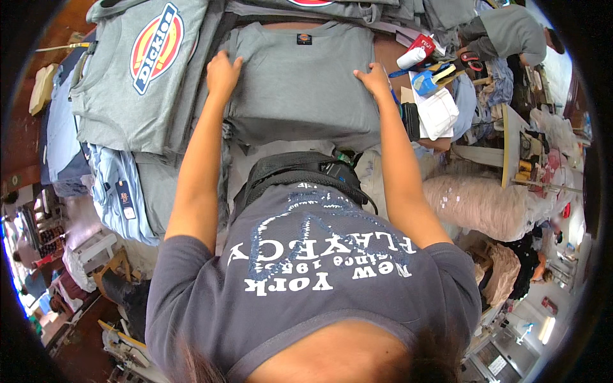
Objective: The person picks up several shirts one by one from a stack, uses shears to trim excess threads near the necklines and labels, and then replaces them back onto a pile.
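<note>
Upper left: stack of heather-grey cotton T-shirts (108, 102), multicoloured emblem uppermost. Upper centre: bare left hand (222, 75) at left edge of plain grey T-shirt with black neck label (300, 80), laid flat; bare right hand (375, 82) at its right edge. Both hands' thumbs spread from fingers; cannot tell whether cloth is grasped. Upper right: white plastic bottle (410, 59).

Lower right is being lit by tube light (546, 330); far left edge is being flooded with brightness. Reddish-brown floor (86, 345) is being crowded by white table (94, 249) and wooden furniture (115, 264).
</note>
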{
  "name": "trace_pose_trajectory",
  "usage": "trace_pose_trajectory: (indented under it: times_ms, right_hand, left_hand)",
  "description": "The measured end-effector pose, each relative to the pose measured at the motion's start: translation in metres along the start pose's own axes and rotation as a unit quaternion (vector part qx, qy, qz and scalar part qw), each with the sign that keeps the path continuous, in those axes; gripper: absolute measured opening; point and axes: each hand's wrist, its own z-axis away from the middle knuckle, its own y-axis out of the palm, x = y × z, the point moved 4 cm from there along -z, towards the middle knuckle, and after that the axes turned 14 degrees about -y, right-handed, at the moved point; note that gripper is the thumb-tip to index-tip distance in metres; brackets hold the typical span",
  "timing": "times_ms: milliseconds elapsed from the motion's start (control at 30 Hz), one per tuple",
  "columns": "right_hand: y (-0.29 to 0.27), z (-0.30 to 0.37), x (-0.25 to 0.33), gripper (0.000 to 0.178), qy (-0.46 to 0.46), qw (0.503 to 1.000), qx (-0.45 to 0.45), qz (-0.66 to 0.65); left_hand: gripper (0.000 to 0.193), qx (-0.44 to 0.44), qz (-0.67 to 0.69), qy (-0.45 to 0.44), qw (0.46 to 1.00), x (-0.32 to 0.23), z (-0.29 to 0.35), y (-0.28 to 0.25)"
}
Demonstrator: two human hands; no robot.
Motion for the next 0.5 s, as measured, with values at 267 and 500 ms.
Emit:
trace_pose_trajectory:
  times_ms: [267, 500]
  right_hand:
    - [0.017, -0.025, -0.029, 0.057, 0.024, 0.981, -0.082, -0.177]
    - [0.006, 0.003, -0.011, 0.067, -0.067, 0.997, -0.014, -0.038]
  left_hand:
    - [0.023, 0.023, 0.209, -0.019, 0.978, -0.044, -0.028, 0.005]
    - [0.027, 0.400, 0.555, 0.039, 0.728, -0.041, 0.084, -0.077]
